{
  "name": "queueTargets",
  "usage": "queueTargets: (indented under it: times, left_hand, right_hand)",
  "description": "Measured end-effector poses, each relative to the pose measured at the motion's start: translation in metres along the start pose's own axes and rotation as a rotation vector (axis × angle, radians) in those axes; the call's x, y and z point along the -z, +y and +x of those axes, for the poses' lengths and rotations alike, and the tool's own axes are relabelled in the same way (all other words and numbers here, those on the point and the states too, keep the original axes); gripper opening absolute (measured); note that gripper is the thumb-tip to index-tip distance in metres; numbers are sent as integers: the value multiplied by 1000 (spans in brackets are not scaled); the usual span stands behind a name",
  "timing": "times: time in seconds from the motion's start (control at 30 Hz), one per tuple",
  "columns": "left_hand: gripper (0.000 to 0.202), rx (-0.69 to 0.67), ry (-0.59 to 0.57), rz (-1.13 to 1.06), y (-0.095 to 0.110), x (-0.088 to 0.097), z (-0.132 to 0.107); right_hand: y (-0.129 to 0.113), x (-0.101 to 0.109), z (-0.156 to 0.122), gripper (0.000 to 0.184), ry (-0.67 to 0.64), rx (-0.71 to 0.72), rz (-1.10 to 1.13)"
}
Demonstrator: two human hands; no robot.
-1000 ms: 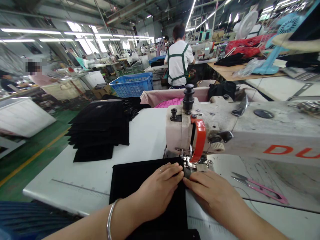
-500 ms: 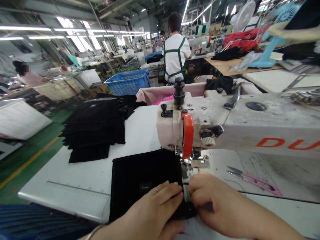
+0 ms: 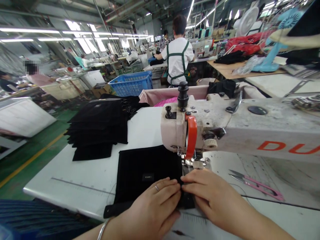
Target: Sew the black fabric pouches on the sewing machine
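Left fingers [image 3: 166,185] lay extended, ungripping, on black fabric [image 3: 140,161], presumably steadying it. Right fingers [image 3: 193,178] met its edge alongside; grip unclear.

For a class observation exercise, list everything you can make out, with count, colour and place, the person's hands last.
Fabric panel: one, black, front centre
Sewing machine: one, whitish, right
Snips: one, pink-handled, front right
Fabric stack: one, black, left of the machine
Table: one, white, foreground
Basket: one, blue, behind the stack
Bin: one, pale pink, behind the machine
Fans: two, blue and white, upper right
Bundle: one, red, left of the blue fan
Nearest co-worker: one, white top, background centre
Beyond these, much is too blurred to count.
Left hand: one, bare, on the panel
Right hand: one, bare, at the panel's right edge
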State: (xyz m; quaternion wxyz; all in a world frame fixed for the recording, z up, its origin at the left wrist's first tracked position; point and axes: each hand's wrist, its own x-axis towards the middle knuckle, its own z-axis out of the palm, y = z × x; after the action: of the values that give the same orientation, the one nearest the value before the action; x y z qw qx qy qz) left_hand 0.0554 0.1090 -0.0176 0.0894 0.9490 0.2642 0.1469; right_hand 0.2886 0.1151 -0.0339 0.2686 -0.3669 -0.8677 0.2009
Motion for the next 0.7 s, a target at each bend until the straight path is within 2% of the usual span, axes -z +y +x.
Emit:
queueTargets:
  times: [0.3,0.53,0.7]
  left_hand:
    - [32,-17,-26,-92,-35,-3,23]
    - [30,-48,46,-71,-60,-7,40]
    - [27,-95,40,-63,-76,-7,45]
  right_hand:
    - [6,-6,7,44,48,-14,-149]
    - [16,-14,9,48,32,-155,-269]
    - [16,-17,10,47,40,-186,-280]
